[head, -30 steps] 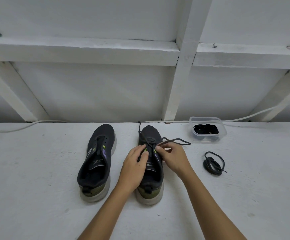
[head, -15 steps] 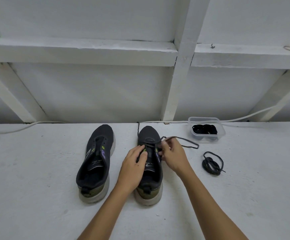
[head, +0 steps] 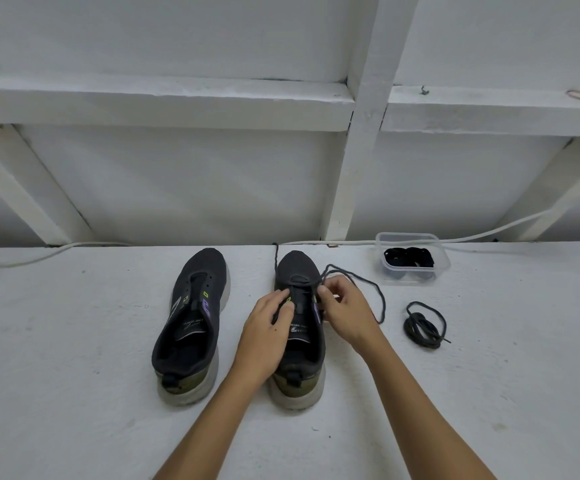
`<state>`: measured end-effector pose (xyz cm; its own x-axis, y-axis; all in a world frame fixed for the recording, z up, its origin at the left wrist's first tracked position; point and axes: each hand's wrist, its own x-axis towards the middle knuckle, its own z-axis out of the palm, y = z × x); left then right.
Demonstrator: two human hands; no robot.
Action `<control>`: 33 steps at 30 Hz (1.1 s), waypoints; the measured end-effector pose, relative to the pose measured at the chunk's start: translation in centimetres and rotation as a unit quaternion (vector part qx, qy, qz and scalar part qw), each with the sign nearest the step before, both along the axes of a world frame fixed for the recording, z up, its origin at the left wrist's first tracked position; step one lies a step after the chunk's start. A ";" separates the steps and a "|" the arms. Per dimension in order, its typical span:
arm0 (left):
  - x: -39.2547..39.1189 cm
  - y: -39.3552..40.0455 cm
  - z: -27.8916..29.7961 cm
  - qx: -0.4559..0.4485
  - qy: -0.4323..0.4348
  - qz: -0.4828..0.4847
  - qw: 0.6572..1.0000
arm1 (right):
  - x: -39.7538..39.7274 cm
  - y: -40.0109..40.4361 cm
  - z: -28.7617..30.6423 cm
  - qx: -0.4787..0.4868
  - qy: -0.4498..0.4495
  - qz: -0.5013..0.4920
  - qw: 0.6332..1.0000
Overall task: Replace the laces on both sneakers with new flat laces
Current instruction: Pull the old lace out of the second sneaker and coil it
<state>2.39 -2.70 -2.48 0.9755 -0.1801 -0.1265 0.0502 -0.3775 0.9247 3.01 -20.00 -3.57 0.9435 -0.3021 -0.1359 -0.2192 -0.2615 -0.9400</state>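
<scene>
At the centre of the frame, just right of its mate, the right-hand sneaker [head: 299,327] stands toe-away on the white surface [head: 74,393], with an old dark lace [head: 354,277] threaded only through its eyelets nearest the toe. One free end trails up past the toe toward the back edge; the other loops out to the right and curls back down beside the shoe. This lace looks round, soft and limp, so it should slide through the eyelets with little pull but flop wherever it is let go; the best hold is a pinch close to the eyelet, where the cord is taut. The sneaker itself is light and would lift or skid if not steadied.

The left hand [head: 267,327] lies palm-down over the shoe's left side, its curled fingers pressing on the tongue and collar, holding the shoe in place. The right hand [head: 345,310] sits over the right row of eyelets, thumb and forefinger pinched together on the lace near the toe end. Both forearms reach up from the lower edge of the frame.

To the left, the other sneaker [head: 191,323] has bare eyelets. At centre right a removed lace [head: 423,325] lies in a loose coil, and above it a clear plastic container [head: 413,258] holds black bundled laces [head: 408,257], probably the new flat ones. So unlacing appears nearly done, relacing not yet begun.
</scene>
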 end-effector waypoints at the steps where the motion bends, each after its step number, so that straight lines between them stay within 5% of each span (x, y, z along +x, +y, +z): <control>1: 0.0 0.0 0.0 0.001 0.000 -0.002 1.000 | 0.0 0.2 -0.1 -0.002 0.004 -0.012 1.000; 6: 0.1 0.0 0.2 0.019 -0.007 -0.005 1.000 | -0.6 0.5 -0.2 0.034 -0.002 -0.022 0.999; 10: 1.4 -0.6 1.1 0.133 -0.086 -0.024 0.987 | -0.6 0.5 0.1 0.024 0.003 -0.018 1.000; 15: 3.9 -1.8 2.6 0.231 -0.030 -0.057 0.971 | -0.7 0.5 0.0 0.026 0.011 -0.020 0.999; 33: 4.3 -3.7 1.6 0.194 0.016 -0.026 0.981 | -0.7 0.8 -0.3 -0.050 0.013 -0.002 0.999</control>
